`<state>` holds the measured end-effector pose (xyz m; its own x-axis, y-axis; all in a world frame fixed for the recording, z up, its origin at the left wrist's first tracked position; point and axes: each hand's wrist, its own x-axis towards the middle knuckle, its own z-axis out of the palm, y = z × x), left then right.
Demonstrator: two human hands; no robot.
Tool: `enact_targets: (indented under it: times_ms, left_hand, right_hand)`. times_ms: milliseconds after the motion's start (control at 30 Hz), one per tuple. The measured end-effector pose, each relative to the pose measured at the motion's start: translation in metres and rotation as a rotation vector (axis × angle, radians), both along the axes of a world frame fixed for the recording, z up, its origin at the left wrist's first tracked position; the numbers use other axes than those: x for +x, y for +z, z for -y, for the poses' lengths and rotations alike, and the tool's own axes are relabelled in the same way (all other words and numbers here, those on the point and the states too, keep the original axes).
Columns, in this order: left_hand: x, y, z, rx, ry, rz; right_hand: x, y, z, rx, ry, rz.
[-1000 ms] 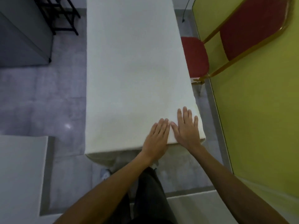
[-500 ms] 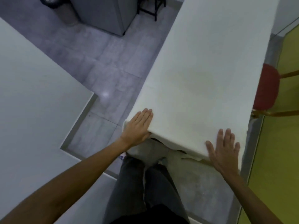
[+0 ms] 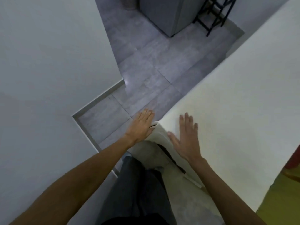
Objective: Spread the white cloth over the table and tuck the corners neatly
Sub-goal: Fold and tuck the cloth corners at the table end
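Note:
The white cloth (image 3: 235, 98) covers the long table, which runs from the near middle to the upper right. Its near left corner (image 3: 158, 125) hangs down in a fold. My left hand (image 3: 141, 125) lies flat with fingers apart against the outer side of that corner, thumb touching the hanging fold. My right hand (image 3: 186, 137) rests flat on the tabletop cloth just inside the same corner, fingers spread. Neither hand grips the cloth. The table's frame is hidden except for a dark strip (image 3: 170, 157) under the near edge.
A white wall (image 3: 48, 78) juts out at the left, with grey tiled floor (image 3: 154, 75) between it and the table. A grey cabinet (image 3: 170, 15) and a black rack (image 3: 211, 15) stand at the back. A yellow wall (image 3: 284, 200) is at the right. My dark trousers (image 3: 138, 189) are below.
My view has swung left. My right hand has come across from the near right corner to the near left corner. My left hand has slid off the tabletop onto the corner's side.

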<state>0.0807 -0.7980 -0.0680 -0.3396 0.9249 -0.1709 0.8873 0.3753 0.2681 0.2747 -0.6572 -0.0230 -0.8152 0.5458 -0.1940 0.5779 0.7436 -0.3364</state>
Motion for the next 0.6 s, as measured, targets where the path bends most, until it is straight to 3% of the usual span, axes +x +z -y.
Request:
enact_targets:
  times_ms: [133,267,600]
  left_hand:
    - [0.001,-0.016,0.002,0.083,-0.007,0.112]
    - [0.003,-0.014,-0.006,0.24,0.048,0.343]
    - [0.006,-0.014,-0.013,0.358,0.223,0.451]
  right_hand:
    - [-0.056,-0.019,-0.005,0.124,0.305,0.045]
    - [-0.058,-0.026,-0.011,0.179,0.326,0.054]
    - [-0.059,-0.027,-0.01,0.204,0.348,0.023]
